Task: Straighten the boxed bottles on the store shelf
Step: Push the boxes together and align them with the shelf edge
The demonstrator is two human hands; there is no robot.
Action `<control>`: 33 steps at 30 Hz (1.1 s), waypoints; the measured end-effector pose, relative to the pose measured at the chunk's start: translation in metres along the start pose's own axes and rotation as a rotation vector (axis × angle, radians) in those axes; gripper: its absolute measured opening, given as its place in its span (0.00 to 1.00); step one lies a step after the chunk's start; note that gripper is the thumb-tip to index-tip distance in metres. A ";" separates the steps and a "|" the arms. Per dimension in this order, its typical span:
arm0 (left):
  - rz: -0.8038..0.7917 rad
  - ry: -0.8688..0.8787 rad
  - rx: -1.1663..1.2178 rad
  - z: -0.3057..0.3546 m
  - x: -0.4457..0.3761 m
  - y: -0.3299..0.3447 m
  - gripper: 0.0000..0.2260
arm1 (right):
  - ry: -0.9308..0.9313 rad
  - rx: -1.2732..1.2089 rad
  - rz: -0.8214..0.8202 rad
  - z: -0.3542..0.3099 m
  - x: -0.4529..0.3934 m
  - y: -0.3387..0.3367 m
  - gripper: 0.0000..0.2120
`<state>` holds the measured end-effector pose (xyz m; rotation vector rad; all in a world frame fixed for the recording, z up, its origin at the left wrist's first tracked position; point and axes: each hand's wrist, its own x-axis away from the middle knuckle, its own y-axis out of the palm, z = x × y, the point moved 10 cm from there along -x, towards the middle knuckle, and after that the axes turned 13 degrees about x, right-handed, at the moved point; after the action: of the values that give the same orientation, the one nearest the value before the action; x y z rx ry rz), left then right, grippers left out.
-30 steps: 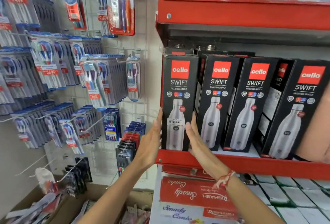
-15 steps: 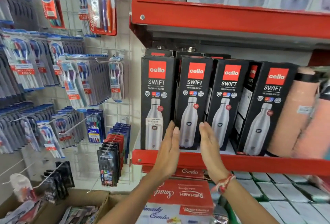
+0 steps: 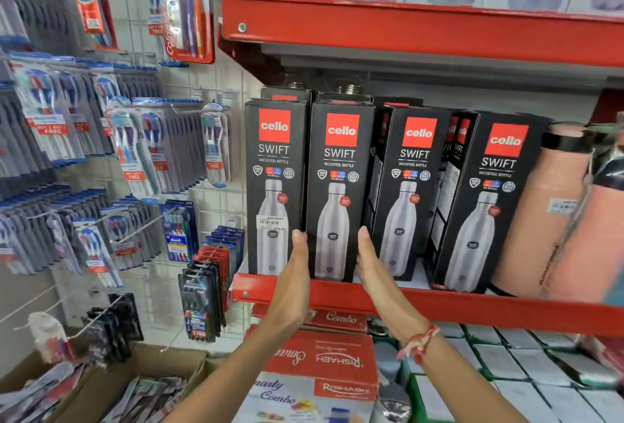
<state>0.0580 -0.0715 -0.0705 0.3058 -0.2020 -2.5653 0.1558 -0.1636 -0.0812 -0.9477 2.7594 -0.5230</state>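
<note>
flat, straight-fingered left hand (image 3: 297, 264) and right hand (image 3: 369, 262) press either side of the second box (image 3: 338, 166) on the red shelf (image 3: 472, 309), gripping nothing. first box (image 3: 274, 159) and second face front, touching; third box (image 3: 410, 186) and fourth box (image 3: 489, 206) sit angled, likely left to do.

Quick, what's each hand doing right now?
Left hand: open, flat against the second box, left side.
Right hand: open, flat against its right side.

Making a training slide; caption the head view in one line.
The left hand and right hand press flat on either side of the second boxed bottle from left on the red shelf.
</note>
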 end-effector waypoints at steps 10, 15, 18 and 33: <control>0.062 0.072 -0.114 0.011 0.016 -0.006 0.48 | -0.055 -0.007 -0.015 -0.003 0.014 -0.007 0.47; 0.210 0.514 -0.363 0.051 0.036 0.019 0.22 | -0.236 0.022 0.372 -0.014 0.039 -0.065 0.31; -0.026 0.404 -0.278 0.034 0.022 0.064 0.20 | -0.197 0.045 0.510 0.003 0.041 -0.097 0.28; 0.031 0.023 0.011 -0.030 -0.010 0.092 0.53 | -0.039 0.039 0.189 0.028 0.017 -0.100 0.42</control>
<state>0.1198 -0.1464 -0.0789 0.3334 -0.2114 -2.5293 0.2060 -0.2557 -0.0701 -0.6724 2.7550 -0.5183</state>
